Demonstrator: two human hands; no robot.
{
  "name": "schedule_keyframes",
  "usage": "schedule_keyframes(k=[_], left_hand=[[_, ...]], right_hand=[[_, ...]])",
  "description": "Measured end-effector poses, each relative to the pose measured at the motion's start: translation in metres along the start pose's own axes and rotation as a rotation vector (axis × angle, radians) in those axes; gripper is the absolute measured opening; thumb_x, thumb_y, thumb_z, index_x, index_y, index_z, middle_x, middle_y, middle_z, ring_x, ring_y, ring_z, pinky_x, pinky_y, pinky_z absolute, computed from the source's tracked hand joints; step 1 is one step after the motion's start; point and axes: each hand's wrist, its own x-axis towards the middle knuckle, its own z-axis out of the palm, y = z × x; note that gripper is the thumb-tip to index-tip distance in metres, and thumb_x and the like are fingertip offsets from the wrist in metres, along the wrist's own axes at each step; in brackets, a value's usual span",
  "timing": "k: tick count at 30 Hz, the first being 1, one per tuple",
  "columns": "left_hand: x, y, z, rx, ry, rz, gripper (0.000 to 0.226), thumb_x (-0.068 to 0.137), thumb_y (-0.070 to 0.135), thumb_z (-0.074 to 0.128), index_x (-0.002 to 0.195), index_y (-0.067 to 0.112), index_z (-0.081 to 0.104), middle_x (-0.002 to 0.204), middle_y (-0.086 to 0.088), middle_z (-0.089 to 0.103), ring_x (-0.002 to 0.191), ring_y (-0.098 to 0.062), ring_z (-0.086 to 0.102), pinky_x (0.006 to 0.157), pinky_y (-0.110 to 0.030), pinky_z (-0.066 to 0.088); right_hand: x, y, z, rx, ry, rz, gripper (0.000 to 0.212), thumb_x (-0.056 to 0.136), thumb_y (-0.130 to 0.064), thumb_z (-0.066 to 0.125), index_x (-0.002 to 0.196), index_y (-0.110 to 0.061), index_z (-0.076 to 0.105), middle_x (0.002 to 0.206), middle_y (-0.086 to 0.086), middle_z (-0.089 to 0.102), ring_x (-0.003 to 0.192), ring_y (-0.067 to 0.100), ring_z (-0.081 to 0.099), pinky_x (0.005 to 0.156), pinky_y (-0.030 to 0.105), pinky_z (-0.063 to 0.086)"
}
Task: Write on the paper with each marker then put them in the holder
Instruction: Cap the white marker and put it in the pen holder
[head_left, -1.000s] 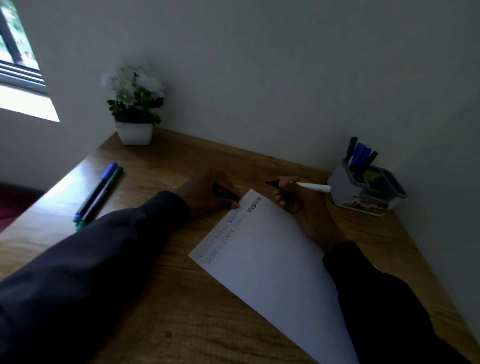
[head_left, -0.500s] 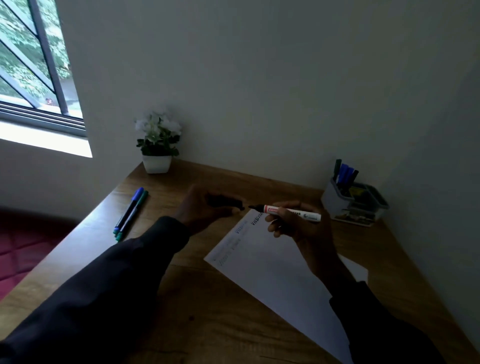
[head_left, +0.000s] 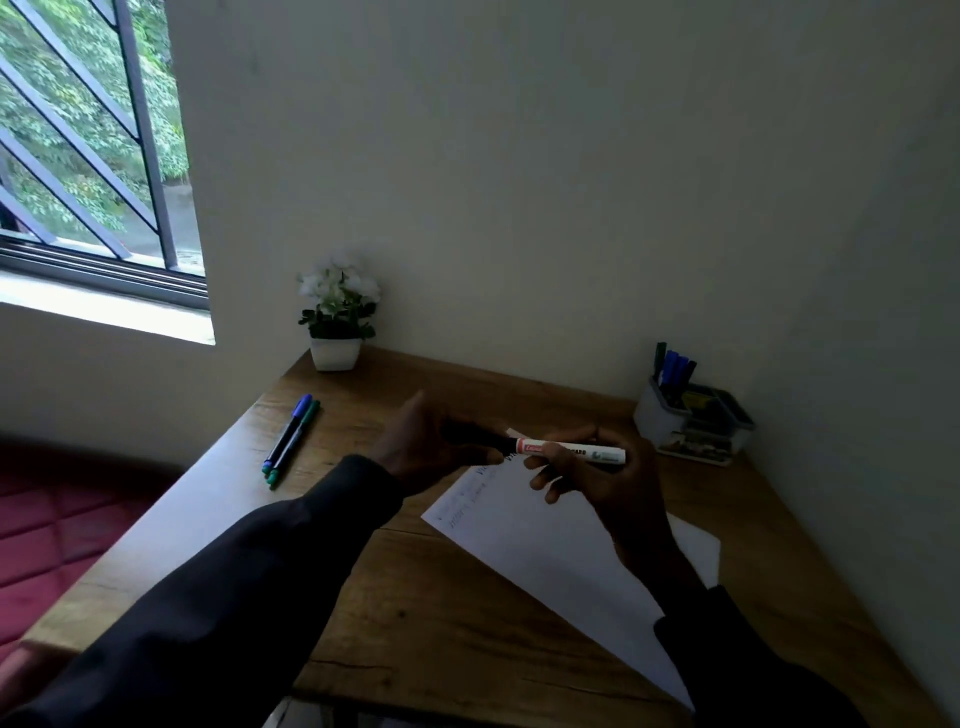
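Setting: A wooden desk (head_left: 467, 623) sits in a corner of pale walls in dim light. A barred window (head_left: 78, 156) fills the upper left of the frame.
Grip: Just right of frame centre, the right hand (head_left: 597, 483) has its fingers curled round the white barrel of a marker (head_left: 571, 451), held above the sheet. The left hand (head_left: 431, 447) pinches the black cap (head_left: 478, 441) at the marker's tip end.
Cap: It meets the barrel at the red band. Whether it is pressed fully home cannot be told.
Axis: The marker lies almost level across the frame, with the capped end to the left and the tail to the right.
Paper: The paper (head_left: 545, 545) lies under both hands and runs toward the lower right. Lines of writing sit along its upper-left end.
Holder: The grey holder (head_left: 670, 421) stands at the right rear of the desk, near the wall. It is right of and slightly above the right hand, roughly where the tail points, and several pens (head_left: 672, 366) stand in it.
Coming move: Probably a carry to the right by the right hand, which is nearer. The marker would need tipping upright to drop in.
Waiting: A blue marker (head_left: 287, 434) and a green marker (head_left: 294, 444) lie side by side at the desk's left edge. They are well apart from the sheet and nearer the left hand.
Beyond: A potted plant (head_left: 337, 312) stands at the rear left corner.
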Motion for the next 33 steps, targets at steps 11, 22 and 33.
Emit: schedule_keyframes(k=[11, 22, 33], left_hand=[[0.008, 0.012, 0.015, 0.100, 0.054, 0.040, 0.018, 0.075, 0.012, 0.078, 0.092, 0.014, 0.078, 0.091, 0.005, 0.075, 0.083, -0.001, 0.069, 0.077, -0.028, 0.059], [0.046, 0.011, 0.029, 0.014, 0.001, 0.046, 0.016, 0.079, 0.015, 0.077, 0.094, 0.013, 0.076, 0.091, 0.002, 0.075, 0.082, -0.008, 0.071, 0.073, -0.025, 0.059], [0.097, 0.012, 0.072, -0.085, 0.122, 0.071, 0.017, 0.073, 0.004, 0.080, 0.089, 0.006, 0.075, 0.076, 0.000, 0.073, 0.068, -0.003, 0.069, 0.064, -0.014, 0.052]], right_hand=[[-0.012, 0.008, -0.007, 0.013, 0.106, -0.011, 0.003, 0.089, 0.000, 0.071, 0.088, 0.001, 0.075, 0.075, 0.019, 0.073, 0.063, 0.036, 0.068, 0.057, 0.039, 0.054], [0.023, 0.000, -0.058, -0.422, -0.030, -0.003, 0.002, 0.086, -0.016, 0.078, 0.086, -0.015, 0.078, 0.076, -0.003, 0.077, 0.067, 0.014, 0.074, 0.062, 0.027, 0.059], [0.059, 0.018, -0.079, -0.718, -0.095, -0.021, 0.056, 0.086, -0.012, 0.077, 0.136, -0.020, 0.052, 0.099, 0.008, 0.071, 0.086, 0.017, 0.068, 0.077, 0.038, 0.060]])
